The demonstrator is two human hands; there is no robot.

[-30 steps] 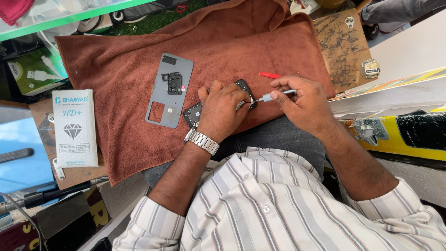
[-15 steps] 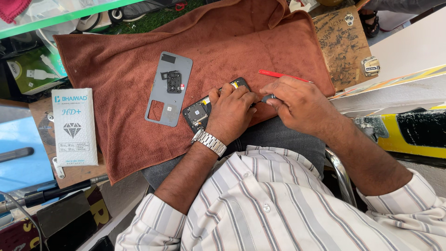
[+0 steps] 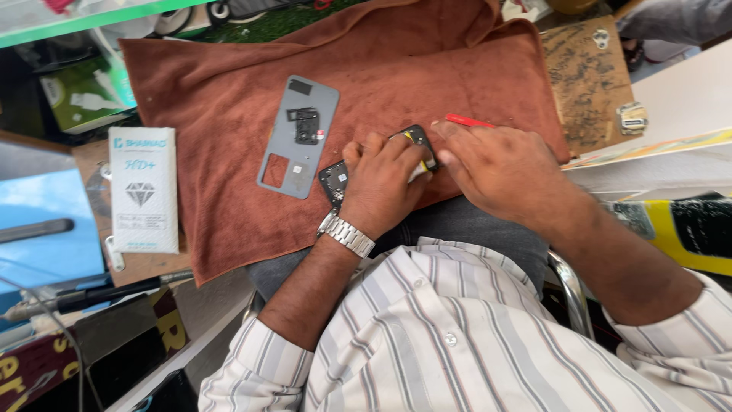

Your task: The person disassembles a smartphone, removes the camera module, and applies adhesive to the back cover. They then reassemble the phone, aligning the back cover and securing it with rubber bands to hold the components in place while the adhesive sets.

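- Brown towel is being spread over lap & bench edge.
- Grey phone back cover & opened phone are being carried on towel.
- White packet is being kept beside towel, on wood surface.

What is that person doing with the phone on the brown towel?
A person has an opened phone on a brown towel over their lap. The left hand presses down on it, and the right hand touches its other end beside a red tool. The phone's grey back cover lies apart on the towel, and a white box sits further left.
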